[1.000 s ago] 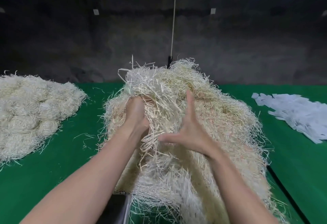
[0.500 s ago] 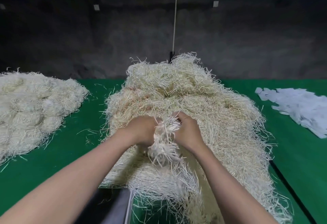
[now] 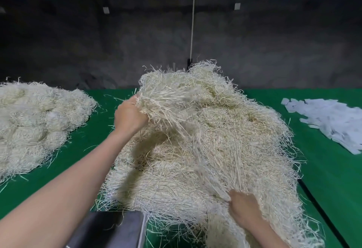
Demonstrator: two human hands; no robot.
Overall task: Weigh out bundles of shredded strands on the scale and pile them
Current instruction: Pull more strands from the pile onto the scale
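A big heap of pale shredded strands (image 3: 231,130) covers the middle of the green table (image 3: 333,179). My left hand (image 3: 130,117) grips one end of a long bundle of strands (image 3: 188,130), lifted above the heap's left side. My right hand (image 3: 242,206) grips the bundle's other end low at the front right. The bundle stretches slantwise between both hands. A metal scale pan (image 3: 115,230) shows at the bottom edge, partly hidden under my left arm, with a few stray strands on it.
A second pile of bundled strands (image 3: 35,126) lies on the left of the table. White paper slips (image 3: 329,118) are scattered at the right. A dark wall and a hanging white cord (image 3: 193,22) stand behind the table.
Both hands were together at the heap's front, clutching a tuft. Now they have pulled apart, the left up and away, the right down and near, drawing a bundle out between them.
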